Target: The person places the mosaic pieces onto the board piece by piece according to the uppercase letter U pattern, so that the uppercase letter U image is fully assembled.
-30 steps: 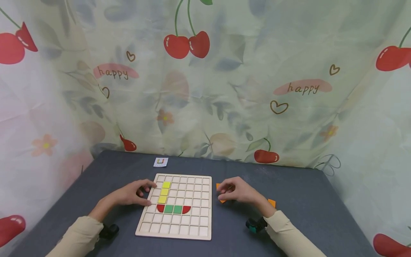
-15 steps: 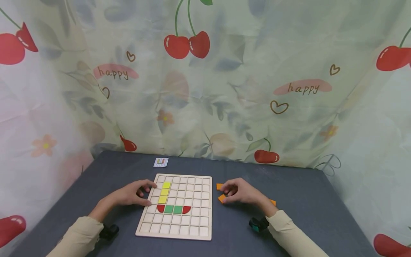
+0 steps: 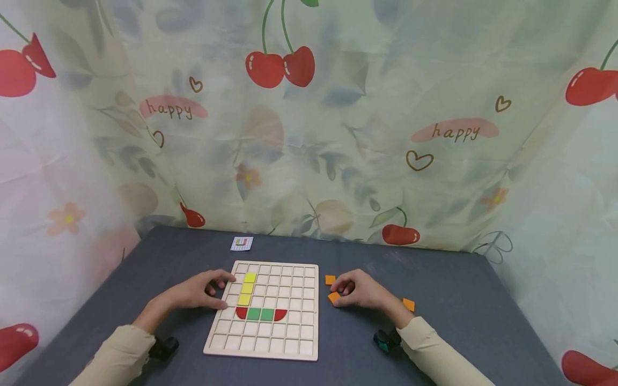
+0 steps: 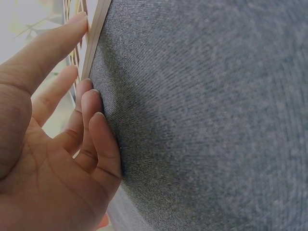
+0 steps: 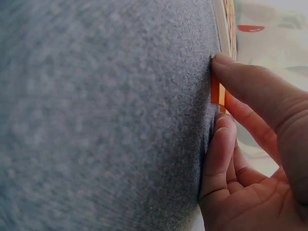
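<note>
A pale wooden grid board [image 3: 292, 316] lies on the table, with yellow square tiles [image 3: 247, 288], green square tiles [image 3: 260, 314] and red quarter-round tiles [image 3: 280, 315] set in it. My left hand [image 3: 200, 289] rests at its left edge, thumb and index fingertip spread apart on the rim; the other fingers curl loosely in the left wrist view. To the right of the board, my right hand [image 3: 362, 291] pinches an orange square tile [image 3: 334, 298] between thumb and index finger, low at the table surface. That tile [image 5: 216, 88] shows edge-on in the right wrist view.
Another orange tile [image 3: 330, 280] lies just behind the pinched one. A further orange tile [image 3: 408, 305] lies by the right wrist. Behind the board is a small card [image 3: 242, 243] with a coloured grid pattern. A printed curtain [image 3: 309, 161] hangs beyond the dark table [image 3: 434, 279].
My right hand has shifted slightly right and toward me, so the two orange tiles by the board show more fully. My left hand and the board have stayed put.
</note>
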Available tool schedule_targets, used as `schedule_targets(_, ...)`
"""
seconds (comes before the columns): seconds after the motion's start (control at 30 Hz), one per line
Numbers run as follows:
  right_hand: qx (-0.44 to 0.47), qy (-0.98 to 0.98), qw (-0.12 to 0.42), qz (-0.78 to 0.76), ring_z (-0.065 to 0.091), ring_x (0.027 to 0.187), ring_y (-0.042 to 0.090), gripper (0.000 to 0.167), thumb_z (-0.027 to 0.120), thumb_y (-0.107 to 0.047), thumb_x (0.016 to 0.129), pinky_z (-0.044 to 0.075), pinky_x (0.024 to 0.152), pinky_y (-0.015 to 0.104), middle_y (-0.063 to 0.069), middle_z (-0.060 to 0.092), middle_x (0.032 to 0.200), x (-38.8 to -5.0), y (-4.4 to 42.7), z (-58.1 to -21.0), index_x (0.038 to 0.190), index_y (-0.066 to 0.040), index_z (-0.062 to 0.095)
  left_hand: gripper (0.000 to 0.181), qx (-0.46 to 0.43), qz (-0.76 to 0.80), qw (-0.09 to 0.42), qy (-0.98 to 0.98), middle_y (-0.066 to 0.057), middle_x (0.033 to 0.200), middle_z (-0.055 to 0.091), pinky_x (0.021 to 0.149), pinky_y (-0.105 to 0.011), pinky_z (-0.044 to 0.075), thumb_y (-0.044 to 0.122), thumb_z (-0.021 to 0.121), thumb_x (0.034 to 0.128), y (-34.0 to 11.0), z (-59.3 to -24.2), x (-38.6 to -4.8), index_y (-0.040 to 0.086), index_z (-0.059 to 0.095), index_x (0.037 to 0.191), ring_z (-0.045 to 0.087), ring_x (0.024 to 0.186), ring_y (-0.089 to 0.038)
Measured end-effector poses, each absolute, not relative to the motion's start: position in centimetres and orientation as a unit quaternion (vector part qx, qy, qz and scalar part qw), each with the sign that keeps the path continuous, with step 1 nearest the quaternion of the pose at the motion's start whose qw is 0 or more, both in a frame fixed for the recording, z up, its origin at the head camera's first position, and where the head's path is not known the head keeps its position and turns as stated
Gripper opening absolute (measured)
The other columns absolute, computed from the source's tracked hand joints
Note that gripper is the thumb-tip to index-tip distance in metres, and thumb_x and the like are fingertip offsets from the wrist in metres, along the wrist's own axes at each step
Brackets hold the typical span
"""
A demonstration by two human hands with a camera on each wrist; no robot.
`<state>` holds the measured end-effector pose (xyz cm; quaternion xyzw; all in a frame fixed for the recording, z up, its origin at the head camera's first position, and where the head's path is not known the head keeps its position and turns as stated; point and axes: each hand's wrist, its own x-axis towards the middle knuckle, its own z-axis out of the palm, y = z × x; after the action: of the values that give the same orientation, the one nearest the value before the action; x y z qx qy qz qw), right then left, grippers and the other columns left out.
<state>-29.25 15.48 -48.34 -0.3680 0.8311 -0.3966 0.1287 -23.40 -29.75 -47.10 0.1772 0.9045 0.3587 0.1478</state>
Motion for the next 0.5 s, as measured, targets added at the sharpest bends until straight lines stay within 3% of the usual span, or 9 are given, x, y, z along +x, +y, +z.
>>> schedule_targets(0.5,-0.348,0.84,0.12,-0.398,0.054,0.075,0.014,0.023,0.086,-0.01,0.082,0.046,0.068,0.026,0.004,0.062,0.085,-28.95,15.28,-48.19,0.096,-0.004,0.069,0.06,0.175,0.357,0.15,0.905,-0.008,0.11,0.052,0.08,-0.042,0.043,0.023,0.085,0.0857,-29.64,-46.9,-23.33,0.005,0.057,0.135,0.051,0.094,-0.026)
